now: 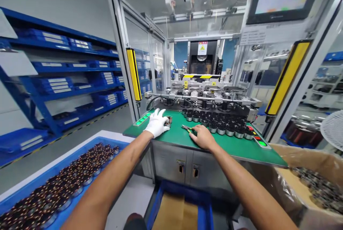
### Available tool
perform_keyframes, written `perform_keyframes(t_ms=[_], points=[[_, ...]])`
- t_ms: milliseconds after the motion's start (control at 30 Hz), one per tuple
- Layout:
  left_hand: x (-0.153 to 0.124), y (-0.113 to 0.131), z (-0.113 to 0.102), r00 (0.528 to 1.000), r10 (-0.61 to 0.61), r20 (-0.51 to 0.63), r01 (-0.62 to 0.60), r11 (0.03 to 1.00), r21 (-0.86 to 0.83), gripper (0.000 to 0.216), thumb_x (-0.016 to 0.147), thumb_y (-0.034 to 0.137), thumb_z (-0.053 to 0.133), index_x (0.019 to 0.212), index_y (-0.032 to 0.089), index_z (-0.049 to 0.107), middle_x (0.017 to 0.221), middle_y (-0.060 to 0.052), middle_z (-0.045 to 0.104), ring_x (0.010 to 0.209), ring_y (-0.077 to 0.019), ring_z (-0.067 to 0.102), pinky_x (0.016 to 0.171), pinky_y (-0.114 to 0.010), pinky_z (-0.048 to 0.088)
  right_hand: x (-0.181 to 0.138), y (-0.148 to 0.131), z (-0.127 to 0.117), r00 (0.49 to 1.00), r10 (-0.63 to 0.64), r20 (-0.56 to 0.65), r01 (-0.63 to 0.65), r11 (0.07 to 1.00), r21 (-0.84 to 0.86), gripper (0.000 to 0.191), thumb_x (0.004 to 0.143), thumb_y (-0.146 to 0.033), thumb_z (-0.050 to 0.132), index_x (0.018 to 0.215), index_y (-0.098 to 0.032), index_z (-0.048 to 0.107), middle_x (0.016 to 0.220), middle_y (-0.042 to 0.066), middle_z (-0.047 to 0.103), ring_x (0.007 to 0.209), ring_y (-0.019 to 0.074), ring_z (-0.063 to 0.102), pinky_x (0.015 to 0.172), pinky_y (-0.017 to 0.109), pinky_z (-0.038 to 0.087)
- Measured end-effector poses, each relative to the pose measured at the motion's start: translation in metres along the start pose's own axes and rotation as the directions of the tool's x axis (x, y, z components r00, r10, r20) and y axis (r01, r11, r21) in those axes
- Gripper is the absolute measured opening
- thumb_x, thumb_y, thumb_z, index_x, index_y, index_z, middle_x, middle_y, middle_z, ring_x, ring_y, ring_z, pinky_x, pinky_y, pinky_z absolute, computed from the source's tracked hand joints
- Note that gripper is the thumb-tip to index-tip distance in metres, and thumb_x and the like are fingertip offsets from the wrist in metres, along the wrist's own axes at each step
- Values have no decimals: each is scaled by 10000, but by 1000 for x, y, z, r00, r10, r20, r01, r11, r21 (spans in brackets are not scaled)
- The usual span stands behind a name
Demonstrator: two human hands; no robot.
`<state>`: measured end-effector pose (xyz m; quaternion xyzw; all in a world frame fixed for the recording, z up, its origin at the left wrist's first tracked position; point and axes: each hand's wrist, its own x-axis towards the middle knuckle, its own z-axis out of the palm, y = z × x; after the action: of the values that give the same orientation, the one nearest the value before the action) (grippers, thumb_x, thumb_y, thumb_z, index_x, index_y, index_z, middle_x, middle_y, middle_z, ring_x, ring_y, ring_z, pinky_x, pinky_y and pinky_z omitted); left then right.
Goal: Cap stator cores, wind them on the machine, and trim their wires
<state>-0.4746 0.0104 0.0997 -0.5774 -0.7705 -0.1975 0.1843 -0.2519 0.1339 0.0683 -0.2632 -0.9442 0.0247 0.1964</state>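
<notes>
My left hand (157,122), in a white glove, rests on the green work surface (227,144) and is closed around a round copper-wound coil part (168,120). My bare right hand (202,136) lies on the same surface with its fingers closed on the yellow-green handles of small cutting pliers (187,128). Just beyond the right hand stand several rows of round wound coil parts (219,122) on the green surface.
Behind the coils sits the machine's fixture with metal clamps (203,96), flanked by yellow light-curtain bars (134,74). A blue tray of coils (66,183) is at lower left, a lined cardboard box of parts (316,183) at right, blue shelving (61,83) at left.
</notes>
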Motion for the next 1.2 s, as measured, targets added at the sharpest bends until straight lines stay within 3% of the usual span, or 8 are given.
perform_keyframes(t_ms=[233,367,500,600,733,800,967,1200], points=[[-19,22,-6,998,-34,-49,24,983,-181,138,708,164,738,738,141,605,1339,-162,588,1318,-329,485,1079,-525,405,5,4,4,990,-31,-135,58,979,195,228,924,-337,629,1044,-145,649,1119,75,659,1052,211,627,952,455,507],[-81,70,-25,992,3,-130,-46,943,-330,111,809,177,643,807,193,533,1224,-103,654,1150,-199,628,973,-363,519,-16,-9,-3,938,-9,-347,155,905,395,252,845,-274,688,1060,-145,665,1215,153,645,1197,285,569,1075,509,416],[-153,105,-42,994,12,-105,-58,891,-451,215,778,101,617,960,200,561,1352,-105,587,1239,-205,585,1042,-378,498,-91,-49,2,899,72,-432,231,759,608,242,904,-333,600,1092,-187,644,1113,116,693,1048,233,653,951,415,529],[-185,115,-42,997,80,-18,-78,859,-506,579,737,-57,446,1248,209,508,1496,-112,452,1347,-192,494,1104,-375,461,-150,-81,9,923,207,-324,163,554,817,206,941,-358,561,1042,-198,645,976,75,715,873,182,699,765,316,588],[-202,122,-28,982,191,-1,-169,866,-471,730,741,-100,360,1421,165,360,1584,-160,298,1439,-203,367,1148,-376,417,-184,-103,12,926,373,60,-45,-49,998,231,753,-383,790,858,-193,710,826,37,727,710,137,680,670,239,561],[-205,128,-24,968,252,0,-225,867,-443,716,769,-84,355,1450,132,319,1589,-188,273,1454,-222,339,1149,-393,415,-185,-105,10,906,382,184,-111,-205,972,260,679,-378,847,802,-187,720,760,29,728,654,116,655,653,220,540],[-202,142,-30,963,270,-20,-257,887,-384,521,847,8,417,1358,110,438,1524,-220,387,1382,-269,452,1047,-398,518,-187,-105,-3,879,365,306,-203,-294,934,254,649,-361,861,724,-176,703,601,-3,669,533,88,586,552,198,482],[-193,133,-41,971,132,-197,-220,815,-536,107,833,234,683,885,202,596,1132,-81,703,1051,-177,680,911,-295,562,-212,-98,-22,865,-6,502,-474,-340,812,270,660,-392,847,704,-158,718,379,-57,475,330,37,346,363,166,242]])
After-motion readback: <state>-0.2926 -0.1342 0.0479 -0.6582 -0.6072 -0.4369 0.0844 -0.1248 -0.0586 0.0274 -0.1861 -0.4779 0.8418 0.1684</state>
